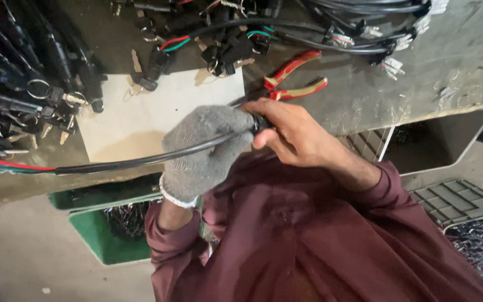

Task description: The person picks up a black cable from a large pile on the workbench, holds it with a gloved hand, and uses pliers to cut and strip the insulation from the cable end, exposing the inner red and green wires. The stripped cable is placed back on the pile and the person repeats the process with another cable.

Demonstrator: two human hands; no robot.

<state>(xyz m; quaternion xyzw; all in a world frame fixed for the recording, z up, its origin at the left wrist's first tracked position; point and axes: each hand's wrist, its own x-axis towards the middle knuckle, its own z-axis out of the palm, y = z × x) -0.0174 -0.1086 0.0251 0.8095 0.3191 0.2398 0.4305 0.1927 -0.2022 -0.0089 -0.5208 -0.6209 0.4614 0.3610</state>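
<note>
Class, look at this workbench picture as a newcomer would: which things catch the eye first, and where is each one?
At centre, a left hand in a grey knitted glove and a bare right hand grip a black cable that runs off to the left, ending in red and green wires. Just behind them, red-handled pliers lie on the grey bench. Piles of black key switches crowd the bench's left and back.

Left hand, in a grey knit glove, is closed into a fist, knuckles up; bare right hand meets it from the right, fingers curled, thumb pressed down; both maroon-sleeved forearms rise from the body below.
</note>
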